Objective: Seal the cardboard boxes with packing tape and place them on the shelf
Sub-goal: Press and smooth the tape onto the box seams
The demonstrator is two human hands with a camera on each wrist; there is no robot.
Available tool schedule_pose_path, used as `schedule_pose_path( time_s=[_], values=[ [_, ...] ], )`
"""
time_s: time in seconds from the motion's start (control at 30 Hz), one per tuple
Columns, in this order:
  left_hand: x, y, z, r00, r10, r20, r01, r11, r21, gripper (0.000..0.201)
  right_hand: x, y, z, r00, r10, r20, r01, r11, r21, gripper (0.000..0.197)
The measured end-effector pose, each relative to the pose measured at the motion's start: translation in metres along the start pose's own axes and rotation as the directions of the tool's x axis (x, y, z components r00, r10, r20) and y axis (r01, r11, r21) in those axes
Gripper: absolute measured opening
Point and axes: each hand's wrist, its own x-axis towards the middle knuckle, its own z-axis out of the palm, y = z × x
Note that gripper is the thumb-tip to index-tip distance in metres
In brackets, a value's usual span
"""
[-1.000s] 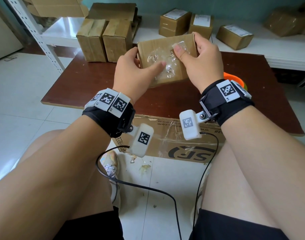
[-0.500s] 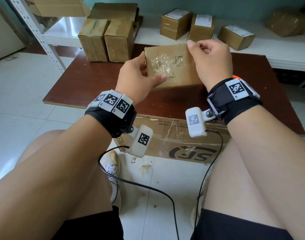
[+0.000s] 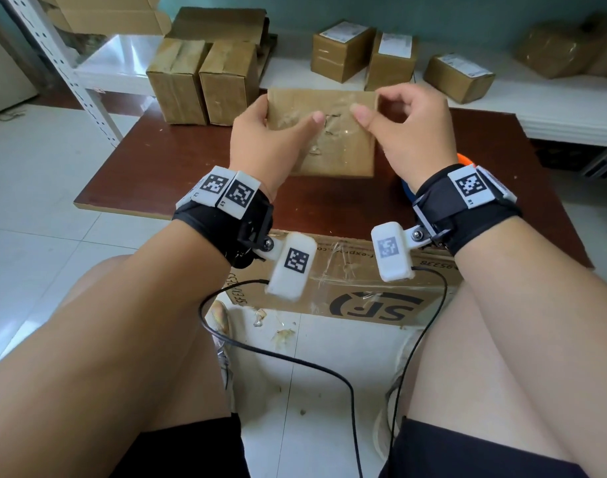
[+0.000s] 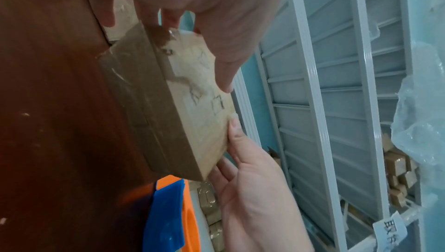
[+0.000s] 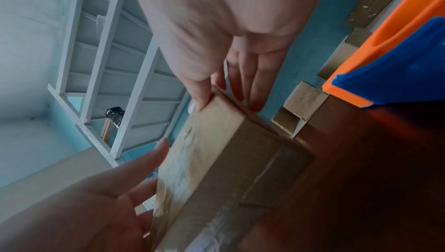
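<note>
L hand [image 3: 260,146] grips box [image 3: 340,150] left edge, R hand [image 3: 412,139] right edge.

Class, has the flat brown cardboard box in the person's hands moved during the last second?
Yes. The flat brown cardboard box came down and levelled: its upper right corner, earlier overlapping the middle white-labelled shelf box, now sits below it.

Dark red-brown table [image 3: 178,160] on white floor tiles [image 3: 36,236] — black cable [image 3: 355,432], teal wall [image 3: 467,8] behind
</note>
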Motion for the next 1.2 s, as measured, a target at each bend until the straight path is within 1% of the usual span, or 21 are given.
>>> schedule_pose_path(
  time_s=[0.03,0.13,0.17,0.27,0.3,0.37,0.47,0.53,0.57,0.6,0.67,0.7,0.77,0.83,0.87,0.97,1.0,1.03,1.1,1.13,1.2],
  values=[
    [0.001,0.001,0.002,0.999,-0.011,-0.033,0.01,1.0,-0.015,0.041,-0.003,-0.002,0.001,0.999,-0.023,0.027,0.023,1.0,0.007,0.041],
    [0.003,0.005,0.006,0.993,-0.036,-0.109,0.029,0.998,-0.063,0.047,-0.006,-0.004,0.001,0.994,-0.074,0.075,0.067,0.993,0.095,0.074],
    [0.004,0.007,0.007,0.993,-0.047,-0.113,0.037,0.995,-0.088,0.044,-0.006,-0.004,0.0,0.991,-0.086,0.098,0.073,0.988,0.133,0.076],
    [0.009,0.016,0.007,0.989,-0.116,-0.088,0.098,0.978,-0.185,0.029,-0.006,-0.007,-0.006,0.989,-0.069,0.128,0.042,0.978,0.204,0.07],
    [0.01,0.02,0.006,0.987,-0.136,-0.08,0.117,0.97,-0.211,0.027,-0.006,-0.006,-0.008,0.99,-0.056,0.127,0.028,0.978,0.208,0.069],
    [0.012,0.025,0.005,0.987,-0.149,-0.062,0.129,0.961,-0.246,0.032,-0.006,-0.006,-0.009,0.995,-0.027,0.098,0.008,0.982,0.189,0.074],
    [0.008,0.021,0.008,0.994,-0.11,-0.008,0.105,0.967,-0.232,0.036,-0.008,-0.004,-0.006,0.999,0.032,-0.007,-0.031,0.998,0.057,0.103],
    [0.003,0.014,0.011,0.998,-0.06,0.023,0.063,0.978,-0.198,0.036,-0.011,-0.004,-0.005,0.998,0.049,-0.048,-0.051,0.998,-0.038,0.11],
    [0.001,0.011,0.012,0.999,-0.036,0.027,0.04,0.983,-0.179,0.038,-0.011,-0.004,-0.005,0.997,0.046,-0.06,-0.049,0.997,-0.058,0.107],
    [0.001,0.009,0.013,1.0,-0.02,0.024,0.024,0.986,-0.164,0.039,-0.01,-0.003,-0.006,0.997,0.038,-0.069,-0.042,0.998,-0.049,0.098],
    [0.001,0.007,0.012,1.0,-0.014,0.015,0.016,0.987,-0.157,0.041,-0.008,-0.001,-0.008,0.998,0.023,-0.057,-0.02,0.999,0.047,0.075],
    [0.001,0.007,0.012,1.0,-0.017,0.015,0.019,0.987,-0.161,0.041,-0.007,-0.002,-0.01,0.999,0.025,-0.045,-0.02,0.994,0.108,0.068],
    [0.001,0.007,0.01,1.0,-0.02,0.018,0.023,0.984,-0.177,0.041,-0.007,-0.006,-0.014,0.996,0.042,-0.081,-0.027,0.983,0.18,0.06],
    [0.0,0.009,0.01,0.999,-0.018,0.026,0.023,0.982,-0.186,0.039,-0.004,-0.008,-0.017,0.989,0.063,-0.134,-0.041,0.986,0.164,0.049],
    [-0.002,0.01,0.01,0.999,-0.02,0.041,0.028,0.981,-0.191,0.039,-0.004,-0.009,-0.017,0.989,0.08,-0.121,-0.063,0.988,0.143,0.053],
    [-0.007,0.009,0.013,0.997,-0.012,0.071,0.026,0.98,-0.199,0.038,-0.006,-0.009,-0.015,0.994,0.082,-0.077,-0.08,0.997,0.021,0.102],
    [-0.008,0.009,0.014,0.998,-0.007,0.063,0.019,0.982,-0.189,0.039,-0.005,-0.008,-0.014,0.994,0.071,-0.08,-0.073,0.997,-0.018,0.108],
    [-0.008,0.008,0.013,0.998,-0.006,0.055,0.016,0.983,-0.18,0.04,-0.004,-0.006,-0.013,0.995,0.067,-0.08,-0.069,0.997,-0.025,0.106],
    [-0.007,0.008,0.011,0.998,-0.031,0.05,0.041,0.98,-0.197,0.045,-0.001,-0.001,-0.012,0.996,0.055,-0.067,-0.052,0.997,0.053,0.091],
    [-0.006,0.008,0.008,0.998,-0.041,0.048,0.05,0.978,-0.203,0.047,0.0,0.001,-0.013,0.996,0.047,-0.072,-0.041,0.995,0.092,0.076],
    [-0.005,0.011,0.004,0.998,-0.045,0.036,0.052,0.979,-0.197,0.047,0.001,0.001,-0.017,0.993,0.055,-0.104,-0.045,0.994,0.097,0.039]
  ],
)
